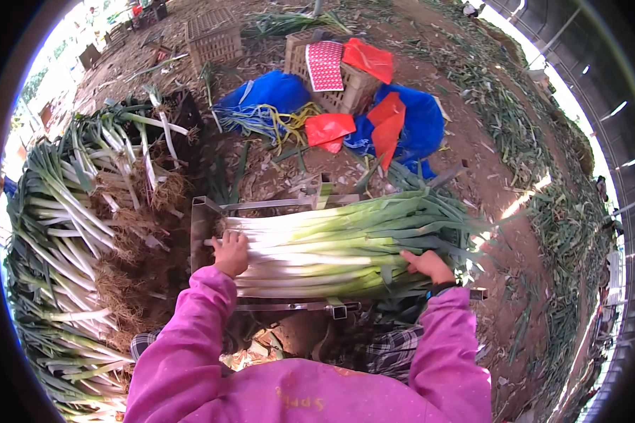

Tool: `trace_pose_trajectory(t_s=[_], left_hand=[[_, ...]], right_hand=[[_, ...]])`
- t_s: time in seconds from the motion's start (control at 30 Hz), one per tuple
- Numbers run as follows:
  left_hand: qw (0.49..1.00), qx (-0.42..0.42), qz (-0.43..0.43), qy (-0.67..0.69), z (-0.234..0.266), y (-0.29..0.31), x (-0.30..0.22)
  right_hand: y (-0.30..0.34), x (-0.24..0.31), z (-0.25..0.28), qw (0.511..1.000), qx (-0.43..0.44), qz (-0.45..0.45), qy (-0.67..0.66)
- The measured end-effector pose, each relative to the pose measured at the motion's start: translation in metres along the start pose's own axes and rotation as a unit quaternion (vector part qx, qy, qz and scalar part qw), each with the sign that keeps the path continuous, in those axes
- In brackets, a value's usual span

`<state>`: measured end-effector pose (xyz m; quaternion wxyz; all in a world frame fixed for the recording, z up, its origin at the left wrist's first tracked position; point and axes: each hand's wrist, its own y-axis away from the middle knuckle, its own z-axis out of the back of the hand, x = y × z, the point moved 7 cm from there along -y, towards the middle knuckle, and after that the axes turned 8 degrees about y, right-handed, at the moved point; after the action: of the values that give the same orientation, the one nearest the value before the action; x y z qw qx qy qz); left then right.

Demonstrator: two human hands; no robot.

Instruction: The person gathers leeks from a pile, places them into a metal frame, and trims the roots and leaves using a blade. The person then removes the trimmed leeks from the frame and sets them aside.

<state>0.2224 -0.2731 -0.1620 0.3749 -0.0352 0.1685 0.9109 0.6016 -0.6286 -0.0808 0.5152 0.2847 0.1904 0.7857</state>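
A wide bundle of leeks (331,243) lies crosswise in a metal frame (206,236) in front of me, white ends to the left and green leaves to the right. My left hand (231,254) rests on the white ends near the frame's left side, fingers apart. On the green part at the right, my right hand (432,266) touches the near edge of the bundle. Its thumb or finger stretches over the leaves, and the other fingers are partly hidden. Both hands look open.
To the left is a large heap of untrimmed leeks (70,233) with roots. Beyond the frame are blue bags (264,99), red plastic sheets (329,130), yellow ties (289,121) and plastic crates (215,39). Leaf scraps (515,120) cover the ground at right.
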Motion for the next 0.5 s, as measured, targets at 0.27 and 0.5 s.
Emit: trace_pose_trajectory(t_s=[0.27,0.5], left_hand=[[0.997,0.033,0.021,0.06,-0.001,-0.009,-0.014],[0.998,0.002,0.059,0.038,-0.009,-0.001,0.017]], right_hand=[[0.031,-0.082,0.22,0.906,-0.325,-0.136,0.236],[0.04,0.066,0.153,0.917,-0.302,0.251,0.074]])
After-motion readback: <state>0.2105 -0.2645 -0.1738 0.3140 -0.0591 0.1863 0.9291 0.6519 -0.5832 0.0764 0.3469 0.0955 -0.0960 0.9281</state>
